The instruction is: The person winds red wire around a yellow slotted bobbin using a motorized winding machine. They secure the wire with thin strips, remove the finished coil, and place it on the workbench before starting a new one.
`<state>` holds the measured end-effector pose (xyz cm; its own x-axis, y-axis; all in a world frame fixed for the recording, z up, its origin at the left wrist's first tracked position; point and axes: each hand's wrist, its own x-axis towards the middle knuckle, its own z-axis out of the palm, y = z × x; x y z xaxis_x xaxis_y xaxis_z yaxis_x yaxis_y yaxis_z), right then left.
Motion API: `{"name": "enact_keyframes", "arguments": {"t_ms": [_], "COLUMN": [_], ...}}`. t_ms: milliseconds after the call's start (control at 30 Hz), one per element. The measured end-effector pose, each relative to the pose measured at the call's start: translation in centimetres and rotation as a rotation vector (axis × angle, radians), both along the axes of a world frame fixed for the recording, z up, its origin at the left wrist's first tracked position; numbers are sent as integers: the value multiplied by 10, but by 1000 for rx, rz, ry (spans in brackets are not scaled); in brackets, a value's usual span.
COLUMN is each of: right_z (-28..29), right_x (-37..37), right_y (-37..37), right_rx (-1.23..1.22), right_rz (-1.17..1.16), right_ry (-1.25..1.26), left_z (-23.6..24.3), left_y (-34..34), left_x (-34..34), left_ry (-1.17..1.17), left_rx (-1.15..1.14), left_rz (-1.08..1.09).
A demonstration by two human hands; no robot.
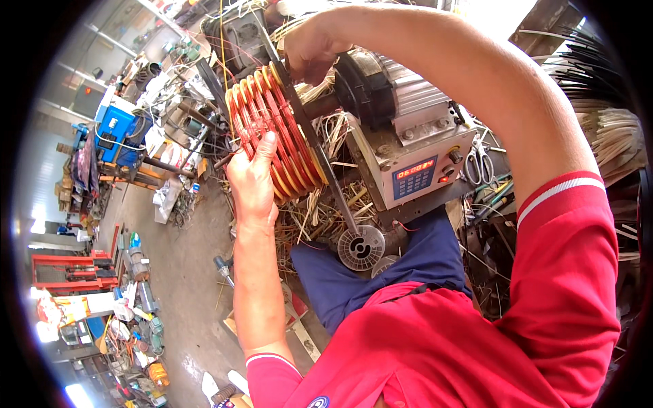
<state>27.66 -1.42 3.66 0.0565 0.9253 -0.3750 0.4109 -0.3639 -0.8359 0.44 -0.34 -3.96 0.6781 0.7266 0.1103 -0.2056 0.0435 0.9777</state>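
In front of me a coil former (317, 173) with yellow rims carries windings of red wire (262, 115), set between two dark metal bars. My left hand (250, 180) is closed at the near left side of the windings, thumb lying up along the red wire and the other fingers partly hidden. My right arm reaches across over the winding machine (401, 160). Behind the long metal bar (314, 139), beside the far end of the former, my right hand (309, 53) is curled. Its fingertips and whatever they hold are hidden.
The machine has a blue keypad panel with a lit display and a motor (408, 88) on top. Scissors (479, 163) lie at its right. A grey spool (361, 248) sits by my knees. Leftward stand a blue machine (114, 132) and a red metal frame (71, 272).
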Motion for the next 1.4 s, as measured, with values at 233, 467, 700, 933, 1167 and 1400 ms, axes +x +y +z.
{"name": "enact_keyframes", "arguments": {"t_ms": [233, 467, 700, 933, 1167, 1400], "right_z": [10, 2, -4, 23, 34, 5], "right_x": [1, -1, 31, -1, -26, 22], "right_y": [-3, 12, 14, -2, -19, 2], "right_rx": [-57, -3, -46, 280, 249, 14], "right_rz": [-96, 47, 42, 647, 654, 97], "right_ry": [206, 13, 120, -997, -1256, 34], "left_z": [0, 1, -6, 8, 5, 12], "left_y": [4, 6, 7, -4, -1, -9], "left_x": [0, -5, -6, -2, -1, 0], "left_ry": [-13, -1, 31, -33, -50, -24], "left_rx": [0, 71, 63, 31, -16, -7], "left_rz": [-20, 40, 32, -50, -52, -34]}}
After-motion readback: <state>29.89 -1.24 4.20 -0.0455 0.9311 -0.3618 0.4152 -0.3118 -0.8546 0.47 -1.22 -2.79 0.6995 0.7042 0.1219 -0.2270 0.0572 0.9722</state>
